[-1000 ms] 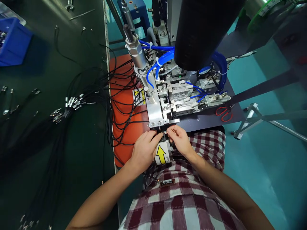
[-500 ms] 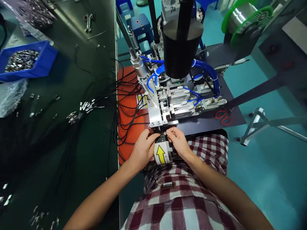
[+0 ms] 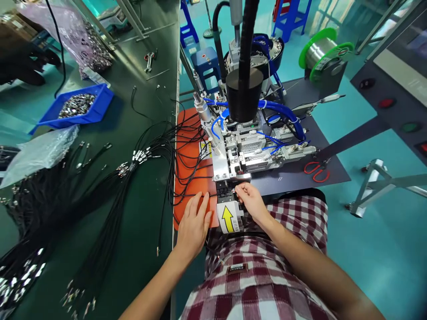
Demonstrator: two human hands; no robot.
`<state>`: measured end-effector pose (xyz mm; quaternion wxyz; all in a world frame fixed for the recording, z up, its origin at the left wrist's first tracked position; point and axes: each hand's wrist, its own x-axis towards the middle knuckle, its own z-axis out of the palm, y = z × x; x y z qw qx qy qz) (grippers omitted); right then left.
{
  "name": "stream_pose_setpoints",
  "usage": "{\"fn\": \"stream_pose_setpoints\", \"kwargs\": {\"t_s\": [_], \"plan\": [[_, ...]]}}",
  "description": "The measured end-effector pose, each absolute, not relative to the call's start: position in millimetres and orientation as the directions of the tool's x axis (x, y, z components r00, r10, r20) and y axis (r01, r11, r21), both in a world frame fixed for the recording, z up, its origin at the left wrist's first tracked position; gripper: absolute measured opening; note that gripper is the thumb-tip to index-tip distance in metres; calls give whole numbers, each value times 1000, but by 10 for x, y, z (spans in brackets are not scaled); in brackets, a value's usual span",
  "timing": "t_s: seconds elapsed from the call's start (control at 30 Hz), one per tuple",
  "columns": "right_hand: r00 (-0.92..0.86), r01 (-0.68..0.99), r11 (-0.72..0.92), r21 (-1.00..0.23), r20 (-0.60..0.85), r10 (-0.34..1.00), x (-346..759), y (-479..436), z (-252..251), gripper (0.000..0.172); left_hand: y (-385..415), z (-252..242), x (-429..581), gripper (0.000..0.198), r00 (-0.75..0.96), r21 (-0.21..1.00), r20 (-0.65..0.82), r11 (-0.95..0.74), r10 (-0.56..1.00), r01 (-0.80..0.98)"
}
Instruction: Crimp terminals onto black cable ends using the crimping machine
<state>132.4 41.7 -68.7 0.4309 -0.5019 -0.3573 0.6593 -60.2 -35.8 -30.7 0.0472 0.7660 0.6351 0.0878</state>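
Here the right hand point(image 3: 251, 202) pinches the cable point(image 3: 190, 194) at the machine's point(image 3: 240, 153) front — it runs leftward past the flat, empty left hand point(image 3: 195, 222).

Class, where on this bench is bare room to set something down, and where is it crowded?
Bare: green table between the cable bundle and left hand; dark plate between machine and red scissors. Crowded: orange mat under cables, and the slot where the right hand pinches a cable end.
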Motion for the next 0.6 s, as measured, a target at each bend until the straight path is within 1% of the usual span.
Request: {"fn": "stream_pose_setpoints", "kwargs": {"t_s": [0.1,0.2,0.33,0.47,0.53,0.6], "plan": [[-121,-214,-366,-906,-347,930,1428,397,-727,43,-358,-299,-632,51,174,180,74,-185,982,966],[-31,-223,-358,-907,-360,932,1585,337,-792,43,-240,-314,-674,50,178,185,73,-189,981,964],[32,-238,-343,-909,-361,932,1743,251,-825,41,165,-372,-713,47,209,199,141,-234,968,952],[43,-257,-346,-902,-369,928,1789,197,-757,40,492,-351,-717,43,255,210,201,-296,946,932],[44,-266,-344,-900,-368,929,1812,173,-706,38,488,-232,-723,42,250,255,193,-294,949,921],[49,-271,-347,-898,-372,927,1856,147,-659,36,358,-43,-748,39,269,339,138,-300,953,891]]}}
